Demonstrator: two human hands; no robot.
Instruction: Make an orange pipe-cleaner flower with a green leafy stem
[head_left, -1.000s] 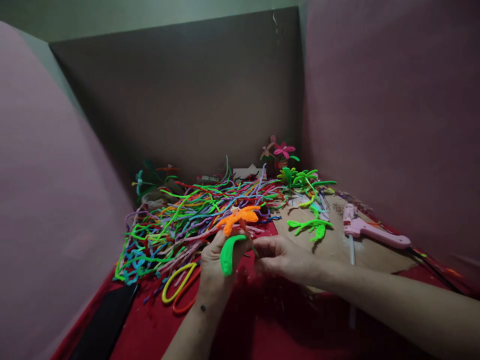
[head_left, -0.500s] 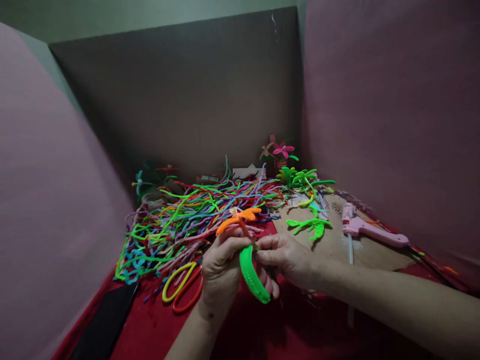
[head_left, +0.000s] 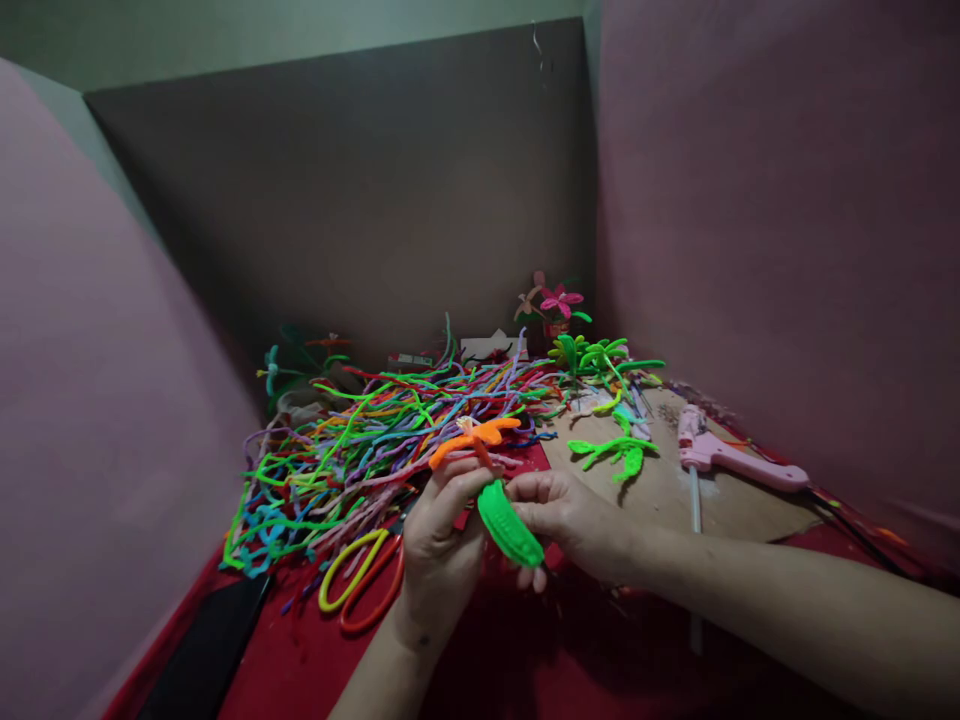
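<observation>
Left hand (head_left: 446, 520) clamps the orange flower (head_left: 491, 433) low — presumably for steadiness — while right hand (head_left: 574, 515), alongside, pinches the green leaf (head_left: 510, 527).

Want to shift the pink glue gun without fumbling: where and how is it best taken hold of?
Likely by its handle, from above on the picture's right: the pink glue gun lies on the cardboard with its handle stretched out that way, uncovered. The glue stick juts toward the viewer from the body, making that side awkward.
</observation>
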